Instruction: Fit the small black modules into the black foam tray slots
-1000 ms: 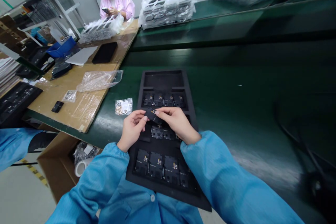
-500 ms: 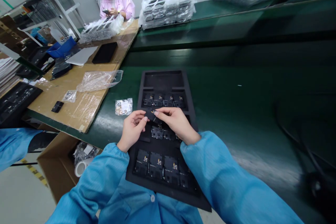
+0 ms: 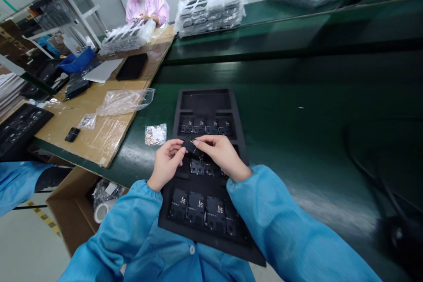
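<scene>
Between both hands is a small flat black plastic part with a gold-coloured spot, raised above the black foam tray. My left hand pinches its left edge between thumb and fingers. At the part's right side, my right hand grips it, thumb on top near the gold spot. Rows of similar black parts lie in the tray's recesses, in front of and beyond my hands. The right hand and sleeve cover some of the tray's right side.
A small clear bag of tiny metal pieces lies left of the tray on the green bench. Further left, a cardboard-covered table carries plastic film. An open carton stands below. A person in pink works beyond wrapped stacked trays.
My hands and the black part stay practically still. In the background, the person in pink has lowered their hands slightly.
</scene>
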{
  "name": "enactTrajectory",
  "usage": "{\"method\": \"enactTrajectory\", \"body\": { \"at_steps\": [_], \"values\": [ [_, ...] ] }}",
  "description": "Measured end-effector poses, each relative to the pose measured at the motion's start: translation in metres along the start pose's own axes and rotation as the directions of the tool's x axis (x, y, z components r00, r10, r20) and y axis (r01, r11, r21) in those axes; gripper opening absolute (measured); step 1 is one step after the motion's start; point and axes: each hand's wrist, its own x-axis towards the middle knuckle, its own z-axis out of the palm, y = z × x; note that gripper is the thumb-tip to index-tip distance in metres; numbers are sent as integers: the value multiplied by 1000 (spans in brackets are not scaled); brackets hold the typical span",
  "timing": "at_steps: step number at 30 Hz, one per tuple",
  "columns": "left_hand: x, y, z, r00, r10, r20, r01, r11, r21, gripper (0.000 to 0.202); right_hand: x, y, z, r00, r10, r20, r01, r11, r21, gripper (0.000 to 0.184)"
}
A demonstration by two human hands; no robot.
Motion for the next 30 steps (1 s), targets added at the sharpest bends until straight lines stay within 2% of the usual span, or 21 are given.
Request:
{"method": "enactTrajectory", "body": {
  "at_steps": [12, 17, 21, 23, 25, 26, 28, 30],
  "values": [
    [0, -1, 0, 1000, -2, 3, 2, 1000, 8, 32, -1, -2, 0, 999, -31, 4, 31, 999, 4, 29],
    [-2, 0, 1, 1000, -4, -8, 4, 1000, 19, 34, -2, -1, -1, 998, -69, -11, 68, 996, -58, 31],
    [1, 1, 1, 999, 26, -23, -26, 1000, 11, 30, -3, -2, 0, 995, -92, 27, 93, 995, -42, 30],
    [7, 6, -4, 998, 46, -50, -45, 999, 27, 29, -2, -4, 0, 992, -119, -36, 120, 993, 24, 31],
    [17, 14, -11, 997, 54, -53, -49, 995, 92, 29, 0, -3, -1, 971, -147, -190, 164, 984, 75, 32],
    [23, 19, -16, 998, 50, -22, -47, 987, 151, 28, 1, -3, -3, 948, -156, -276, 186, 979, 84, 32],
    [33, 30, -26, 991, 21, 130, -62, 945, 322, 24, 5, 0, -7, 900, -159, -407, 208, 975, 79, 32],
    [41, 41, -33, 951, -33, 306, -137, 846, 515, 21, 8, 3, -11, 866, -150, -477, 210, 975, 74, 31]
  ]
}}
